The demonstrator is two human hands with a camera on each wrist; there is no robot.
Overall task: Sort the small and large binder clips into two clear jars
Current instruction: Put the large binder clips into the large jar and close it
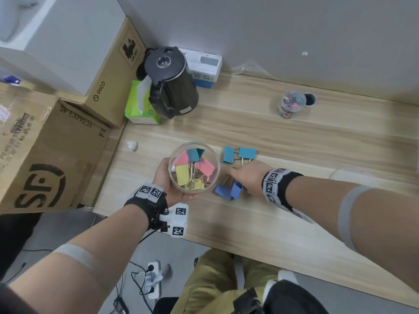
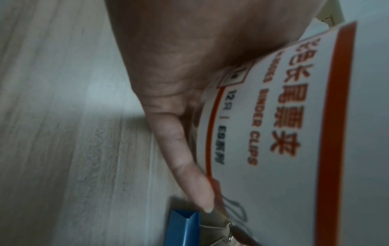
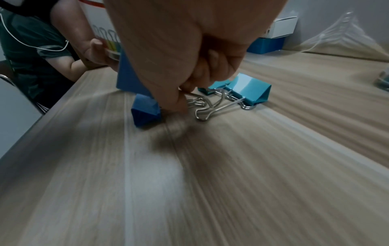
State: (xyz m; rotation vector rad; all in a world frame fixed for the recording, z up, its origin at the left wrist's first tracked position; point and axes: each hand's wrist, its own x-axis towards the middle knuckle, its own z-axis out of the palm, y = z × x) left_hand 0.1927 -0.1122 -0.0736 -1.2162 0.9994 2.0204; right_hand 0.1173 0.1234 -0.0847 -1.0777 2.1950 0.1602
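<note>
Big pink, yellow and teal binder clips (image 1: 192,168) fill the clear plastic jar (image 1: 174,155) my left hand (image 1: 165,180) grips; my right hand (image 1: 246,177) reaches down, fingers (image 3: 176,101) pinching a dark blue clip's (image 3: 145,113) wire handle.

My left hand (image 1: 169,184) cups the jar, fingers wrapped round it; my right hand (image 1: 246,177) reaches down, fingertips (image 3: 179,103) curled at the clip handles.

Clips (image 1: 229,189) right of jar (image 1: 179,189) — kettle (image 1: 172,87) behind.

Clips (image 1: 195,168) in jar — pink, yellow, teal; kettle (image 1: 172,82) blk
</note>
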